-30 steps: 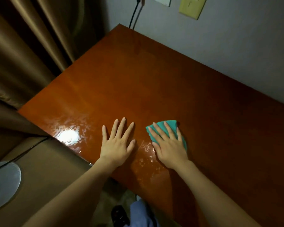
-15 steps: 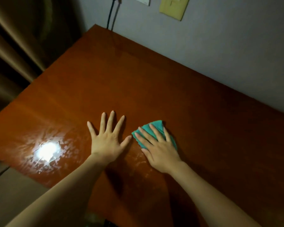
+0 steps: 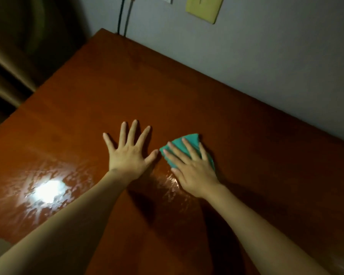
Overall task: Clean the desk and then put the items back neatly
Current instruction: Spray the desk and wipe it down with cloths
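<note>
A glossy reddish-brown wooden desk (image 3: 127, 92) fills the view. My right hand (image 3: 191, 167) lies flat with straight fingers on a folded teal cloth (image 3: 191, 140) and presses it onto the desk near the middle. Most of the cloth is hidden under the fingers. My left hand (image 3: 130, 151) rests flat on the bare wood just left of the cloth, fingers spread, its thumb tip close to the cloth's corner. Wet streaks shine on the wood below my right hand.
A grey wall (image 3: 266, 56) runs along the desk's far edge, with a yellow plate (image 3: 204, 7) and two dark cables (image 3: 123, 14) hanging at the back corner. Brown curtains (image 3: 18, 46) hang to the left. A bright light reflection (image 3: 49, 190) sits at the front left.
Both hands have slid farther from the desk's front edge, my right hand pushing the cloth along. The view shifted, and the brown surface with the round grey object at the front left dropped out of sight.
</note>
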Available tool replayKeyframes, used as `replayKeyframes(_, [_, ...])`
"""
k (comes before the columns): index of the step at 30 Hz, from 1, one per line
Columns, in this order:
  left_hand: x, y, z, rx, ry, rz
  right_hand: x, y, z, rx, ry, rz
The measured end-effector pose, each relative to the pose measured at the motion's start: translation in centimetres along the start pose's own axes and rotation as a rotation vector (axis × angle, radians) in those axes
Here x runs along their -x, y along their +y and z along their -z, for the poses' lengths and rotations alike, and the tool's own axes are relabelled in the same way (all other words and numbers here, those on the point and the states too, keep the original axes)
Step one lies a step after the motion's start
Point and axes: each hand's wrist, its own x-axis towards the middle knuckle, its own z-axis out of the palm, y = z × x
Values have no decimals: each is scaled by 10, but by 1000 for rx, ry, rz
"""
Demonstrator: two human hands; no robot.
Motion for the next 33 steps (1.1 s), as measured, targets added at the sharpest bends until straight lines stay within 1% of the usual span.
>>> replayKeyframes(1, [0,0,0,-3,-5,3,4,11,0,16,-29,26])
replayKeyframes(2, [-1,0,1,2,-10,6,3,24,2,7,-60,16])
replayKeyframes(3, [-2,1,2,9,-15,10,-2,38,4,-23,-55,-26])
replayKeyframes(5, [-7,3,3,20,-27,22,-21,57,10,-101,-6,-203])
replayKeyframes(7, [-15,7,4,11,-14,33,-49,60,18,-150,25,-377])
replayKeyframes(9, [-25,13,4,-5,5,41,-78,50,25,-217,34,-471])
replayKeyframes(11, [-36,18,5,-7,21,47,-96,36,30,-216,29,-420])
replayKeyframes(14, [-44,20,4,-11,42,47,-97,35,29,-154,27,-207])
replayKeyframes(17, [-47,20,5,-19,57,44,-88,59,28,-53,4,-8])
replayKeyframes(18, [-49,20,6,-14,53,43,-88,68,29,-27,-2,9])
replayKeyframes(19, [-51,20,7,-4,48,42,-91,77,30,-22,-2,-20])
replayKeyframes(20, [-52,20,7,6,48,42,-96,85,32,-40,4,-95])
replayKeyframes(23, [-54,20,7,10,63,42,-131,90,38,-156,48,-398])
replayKeyframes(24, [-56,21,7,6,66,42,-145,84,41,-183,53,-449])
replayKeyframes(25, [-60,22,7,4,69,41,-157,75,43,-194,53,-450])
replayKeyframes(26, [-64,22,8,5,73,37,-166,65,46,-192,55,-407])
replayKeyframes(29, [-75,22,10,14,77,29,-163,50,45,-137,56,-171])
replayKeyframes(31, [-78,22,11,12,73,24,-142,63,39,-81,26,-33])
replayKeyframes(32, [-78,22,11,16,76,27,-131,74,36,-39,22,4])
replayKeyframes(33, [-79,22,11,20,76,30,-124,88,36,-7,23,-5])
